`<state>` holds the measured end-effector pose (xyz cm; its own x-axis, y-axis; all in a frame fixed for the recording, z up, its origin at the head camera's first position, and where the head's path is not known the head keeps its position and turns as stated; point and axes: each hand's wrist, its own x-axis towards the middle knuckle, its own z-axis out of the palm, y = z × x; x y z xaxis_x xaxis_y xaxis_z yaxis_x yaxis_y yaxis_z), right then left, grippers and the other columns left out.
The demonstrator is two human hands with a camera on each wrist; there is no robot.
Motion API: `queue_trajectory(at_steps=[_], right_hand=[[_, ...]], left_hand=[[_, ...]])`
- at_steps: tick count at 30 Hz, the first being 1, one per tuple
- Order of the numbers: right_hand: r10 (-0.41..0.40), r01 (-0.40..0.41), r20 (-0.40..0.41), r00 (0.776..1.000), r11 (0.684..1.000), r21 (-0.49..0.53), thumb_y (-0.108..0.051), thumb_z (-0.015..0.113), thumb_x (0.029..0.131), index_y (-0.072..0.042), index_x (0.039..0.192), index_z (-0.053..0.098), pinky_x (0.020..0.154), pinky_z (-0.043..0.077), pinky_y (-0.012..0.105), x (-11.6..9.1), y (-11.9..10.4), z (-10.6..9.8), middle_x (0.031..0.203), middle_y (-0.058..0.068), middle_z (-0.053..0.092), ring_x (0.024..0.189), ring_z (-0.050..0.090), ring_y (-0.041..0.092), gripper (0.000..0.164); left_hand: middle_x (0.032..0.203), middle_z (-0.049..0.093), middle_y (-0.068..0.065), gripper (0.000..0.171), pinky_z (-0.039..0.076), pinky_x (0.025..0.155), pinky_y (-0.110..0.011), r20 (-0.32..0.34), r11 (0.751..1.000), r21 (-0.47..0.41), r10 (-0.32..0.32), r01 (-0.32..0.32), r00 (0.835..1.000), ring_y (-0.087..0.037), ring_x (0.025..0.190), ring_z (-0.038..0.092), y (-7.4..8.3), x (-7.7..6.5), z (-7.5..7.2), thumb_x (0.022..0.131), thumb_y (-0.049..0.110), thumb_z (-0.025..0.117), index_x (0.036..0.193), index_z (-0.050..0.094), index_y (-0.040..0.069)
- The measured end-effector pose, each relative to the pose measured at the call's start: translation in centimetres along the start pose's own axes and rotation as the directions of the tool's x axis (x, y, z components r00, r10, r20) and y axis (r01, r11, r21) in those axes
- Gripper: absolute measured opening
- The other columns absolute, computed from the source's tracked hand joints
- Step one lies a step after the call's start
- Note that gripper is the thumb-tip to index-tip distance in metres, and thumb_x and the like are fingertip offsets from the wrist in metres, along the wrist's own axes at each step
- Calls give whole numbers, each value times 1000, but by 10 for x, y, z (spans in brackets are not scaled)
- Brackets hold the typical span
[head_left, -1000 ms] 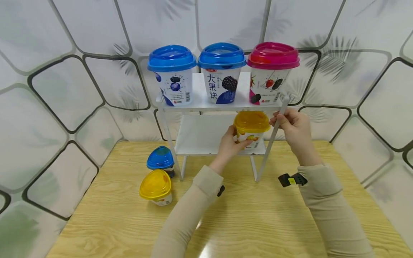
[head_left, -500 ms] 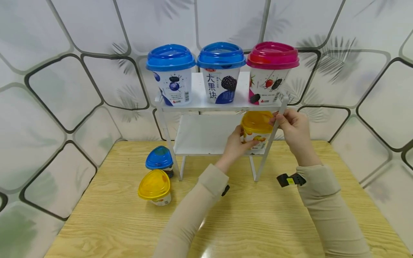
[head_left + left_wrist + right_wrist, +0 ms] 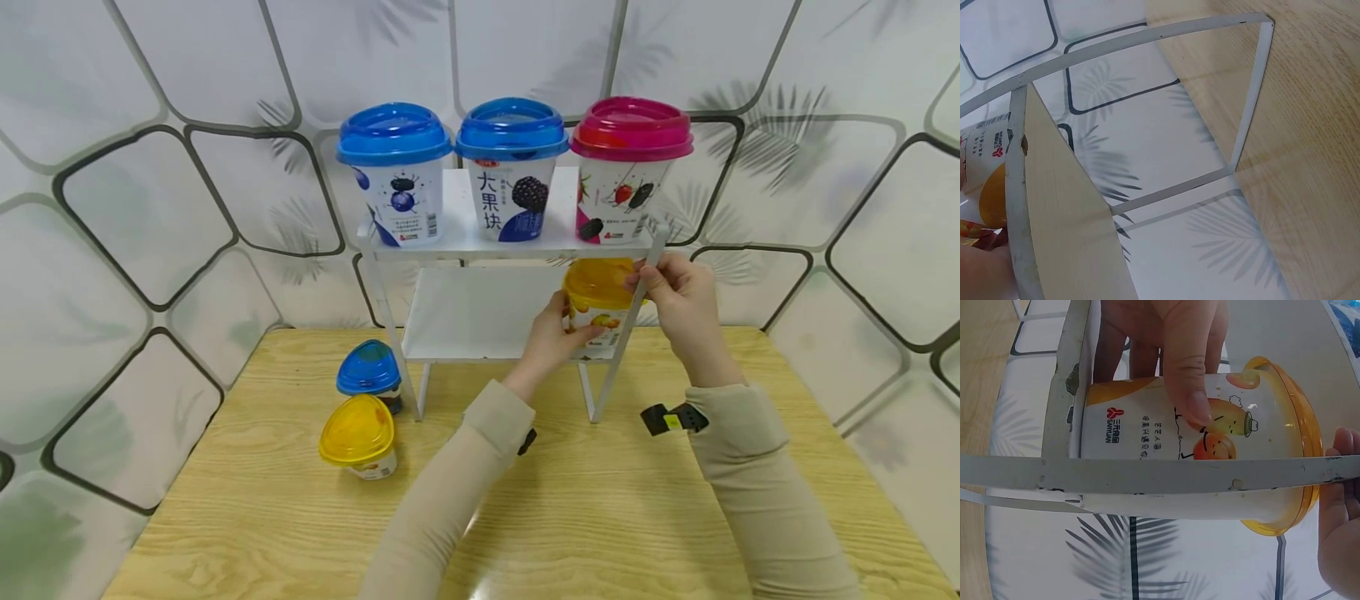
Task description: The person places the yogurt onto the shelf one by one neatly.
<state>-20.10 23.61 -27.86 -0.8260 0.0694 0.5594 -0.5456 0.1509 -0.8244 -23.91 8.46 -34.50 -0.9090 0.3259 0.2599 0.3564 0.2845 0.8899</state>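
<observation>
A yogurt cup with a yellow lid (image 3: 597, 282) stands upright at the right end of the white rack's lower shelf (image 3: 480, 312). My left hand (image 3: 549, 340) grips its body, thumb across the printed front; the right wrist view shows fruit drawings on that cup (image 3: 1129, 425). Just right of it, my right hand (image 3: 686, 293) pinches the slanted rack post (image 3: 632, 327), fingertips by the lid. On the top shelf stand two blue-lidded cups, the left one (image 3: 396, 179) and the middle one (image 3: 513, 175), plus a pink-lidded cup (image 3: 630, 175).
Left of the rack, a blue-lidded cup (image 3: 369, 371) stands on the wooden table (image 3: 585, 500), with another yellow-lidded cup (image 3: 360, 435) in front of it. A patterned wall (image 3: 225, 75) rises behind and at both sides.
My left hand has slid the yellow-lidded cup to the right along the lower shelf, up to the right post. My right hand has kept its place on the post.
</observation>
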Motion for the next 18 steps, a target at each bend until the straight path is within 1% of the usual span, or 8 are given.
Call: queue_trajectory(at_steps=[4, 7, 12, 18], right_hand=[[-6, 6, -6, 1000, 1000, -2, -10, 51, 88, 6, 82, 58, 67, 48, 19, 0, 0, 1, 72, -1, 62, 69, 60, 11, 19], [-15, 15, -9, 1000, 1000, -22, -10, 50, 89, 6, 81, 58, 67, 48, 20, 1, 0, 1, 72, -2, 62, 69, 60, 10, 19], [-11, 10, -13, 1000, 1000, -24, -10, 51, 89, 12, 85, 56, 67, 48, 19, 0, 1, 1, 72, -2, 62, 69, 61, 10, 23], [-6, 6, -18, 1000, 999, -37, -11, 51, 89, 17, 87, 54, 67, 48, 19, 0, 1, 2, 71, -2, 62, 70, 61, 10, 28]], left_hand=[[119, 50, -9, 56, 42, 84, -25, 13, 1000, -4, -2, 2, 1000, -18, 108, 48, 0, 1, 1, 81, 22, 65, 126, 36, 4], [120, 49, -8, 56, 42, 85, -26, 19, 1000, -3, -13, 13, 1000, -17, 108, 48, 0, 2, 2, 81, 23, 64, 126, 36, 5], [120, 49, -8, 56, 41, 85, -26, 25, 1000, 4, -13, 13, 1000, -18, 110, 47, -1, 4, 3, 82, 24, 63, 127, 35, 5], [117, 50, -9, 55, 42, 82, -24, 28, 1000, 15, 1, -1, 1000, -17, 104, 50, -1, 5, 5, 82, 25, 63, 126, 36, 5]])
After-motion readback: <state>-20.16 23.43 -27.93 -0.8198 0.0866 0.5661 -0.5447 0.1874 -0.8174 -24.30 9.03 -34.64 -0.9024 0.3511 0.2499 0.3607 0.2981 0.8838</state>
